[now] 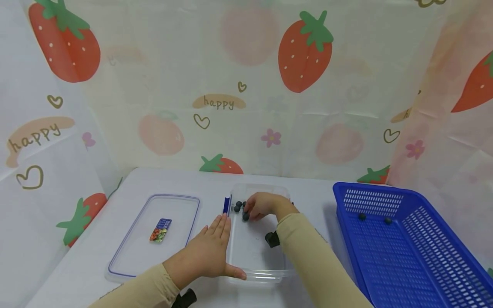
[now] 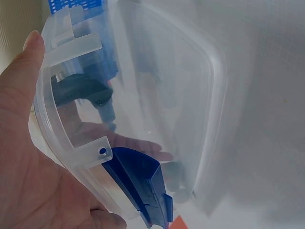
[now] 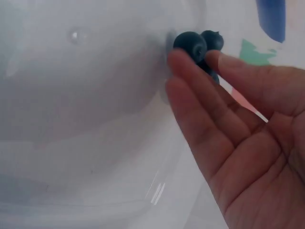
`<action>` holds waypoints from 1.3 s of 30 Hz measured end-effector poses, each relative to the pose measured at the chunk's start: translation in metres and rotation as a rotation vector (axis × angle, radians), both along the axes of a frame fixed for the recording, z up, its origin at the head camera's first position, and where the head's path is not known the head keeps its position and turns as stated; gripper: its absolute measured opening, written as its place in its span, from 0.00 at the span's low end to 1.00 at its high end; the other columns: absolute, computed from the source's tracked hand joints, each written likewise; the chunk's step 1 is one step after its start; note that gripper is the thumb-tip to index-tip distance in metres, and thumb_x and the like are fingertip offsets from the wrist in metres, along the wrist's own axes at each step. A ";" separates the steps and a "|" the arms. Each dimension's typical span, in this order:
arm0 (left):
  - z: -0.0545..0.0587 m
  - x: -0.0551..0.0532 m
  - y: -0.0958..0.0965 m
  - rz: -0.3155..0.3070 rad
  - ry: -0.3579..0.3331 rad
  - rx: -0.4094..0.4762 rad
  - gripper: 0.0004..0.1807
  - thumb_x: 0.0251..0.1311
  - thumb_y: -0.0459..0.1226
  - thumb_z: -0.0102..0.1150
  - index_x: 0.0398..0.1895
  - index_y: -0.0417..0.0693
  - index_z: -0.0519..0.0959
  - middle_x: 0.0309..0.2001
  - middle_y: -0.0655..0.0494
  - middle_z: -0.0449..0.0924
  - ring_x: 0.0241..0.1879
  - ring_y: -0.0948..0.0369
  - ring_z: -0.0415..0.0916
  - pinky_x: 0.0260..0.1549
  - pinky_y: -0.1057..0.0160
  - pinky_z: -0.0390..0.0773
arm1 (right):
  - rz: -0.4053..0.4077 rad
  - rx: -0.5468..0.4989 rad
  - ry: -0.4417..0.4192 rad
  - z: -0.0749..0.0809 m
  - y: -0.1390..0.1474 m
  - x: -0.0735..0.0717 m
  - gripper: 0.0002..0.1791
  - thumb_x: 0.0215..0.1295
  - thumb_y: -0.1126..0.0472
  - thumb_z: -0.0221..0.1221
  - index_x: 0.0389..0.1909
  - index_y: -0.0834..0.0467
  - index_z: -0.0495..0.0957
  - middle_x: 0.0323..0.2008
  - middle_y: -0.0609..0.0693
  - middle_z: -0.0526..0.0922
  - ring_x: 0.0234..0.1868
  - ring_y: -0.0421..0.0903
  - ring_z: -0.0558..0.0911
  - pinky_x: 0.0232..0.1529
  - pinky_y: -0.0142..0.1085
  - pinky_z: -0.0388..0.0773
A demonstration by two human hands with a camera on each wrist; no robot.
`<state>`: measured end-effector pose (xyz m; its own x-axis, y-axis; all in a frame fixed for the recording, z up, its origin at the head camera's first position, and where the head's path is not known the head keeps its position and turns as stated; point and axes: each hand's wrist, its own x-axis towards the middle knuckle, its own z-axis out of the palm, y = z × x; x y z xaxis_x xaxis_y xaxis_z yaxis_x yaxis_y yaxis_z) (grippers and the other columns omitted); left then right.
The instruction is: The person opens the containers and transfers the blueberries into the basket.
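A clear plastic container [image 1: 256,252] sits at the middle of the table, its blue latch [image 1: 226,205] folded out on the left. My left hand [image 1: 209,252] rests along the container's left side with straight fingers, thumb at the near corner. In the left wrist view the palm and thumb lie by the rim. My right hand [image 1: 262,205] reaches inside the far left part of the container. Its thumb and fingertips pinch a dark blueberry [image 3: 189,46]. Several more blueberries [image 1: 237,206] lie close by in that corner, partly hidden by the fingers.
A blue plastic basket [image 1: 346,239] stands at the right with two blueberries [image 1: 387,220] inside. On the left lies a clear lid [image 1: 131,256] with a blue seal and a printed label [image 1: 160,230]. A strawberry-patterned cloth [image 1: 250,111] hangs behind the table.
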<state>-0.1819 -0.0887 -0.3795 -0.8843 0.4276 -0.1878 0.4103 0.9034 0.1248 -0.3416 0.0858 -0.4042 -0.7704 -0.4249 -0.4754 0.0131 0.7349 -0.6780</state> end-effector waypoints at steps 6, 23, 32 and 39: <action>-0.002 -0.001 -0.001 -0.006 0.004 -0.005 0.73 0.28 0.80 0.42 0.70 0.34 0.45 0.71 0.39 0.39 0.70 0.47 0.36 0.62 0.45 0.51 | 0.051 -0.002 -0.002 -0.002 -0.004 0.002 0.14 0.54 0.71 0.61 0.42 0.59 0.81 0.39 0.52 0.80 0.38 0.46 0.77 0.42 0.35 0.78; 0.005 0.002 0.001 -0.012 0.012 0.014 0.71 0.32 0.77 0.46 0.69 0.32 0.46 0.70 0.37 0.41 0.69 0.46 0.38 0.62 0.45 0.54 | 0.165 0.042 0.033 -0.001 -0.012 0.006 0.16 0.56 0.70 0.61 0.47 0.59 0.79 0.36 0.50 0.78 0.38 0.45 0.77 0.44 0.35 0.77; 0.003 0.002 0.000 -0.013 0.010 0.026 0.70 0.32 0.77 0.48 0.69 0.32 0.46 0.70 0.37 0.41 0.69 0.46 0.38 0.61 0.45 0.54 | 0.163 -0.103 -0.016 0.000 -0.006 0.002 0.13 0.55 0.68 0.62 0.43 0.58 0.80 0.39 0.49 0.80 0.41 0.45 0.79 0.45 0.36 0.77; 0.003 0.002 0.000 -0.016 0.016 0.017 0.71 0.32 0.77 0.47 0.69 0.32 0.46 0.70 0.36 0.41 0.69 0.45 0.38 0.61 0.45 0.55 | 0.154 -0.262 -0.044 0.002 -0.001 -0.004 0.13 0.55 0.69 0.61 0.43 0.62 0.78 0.39 0.53 0.81 0.42 0.47 0.81 0.44 0.36 0.77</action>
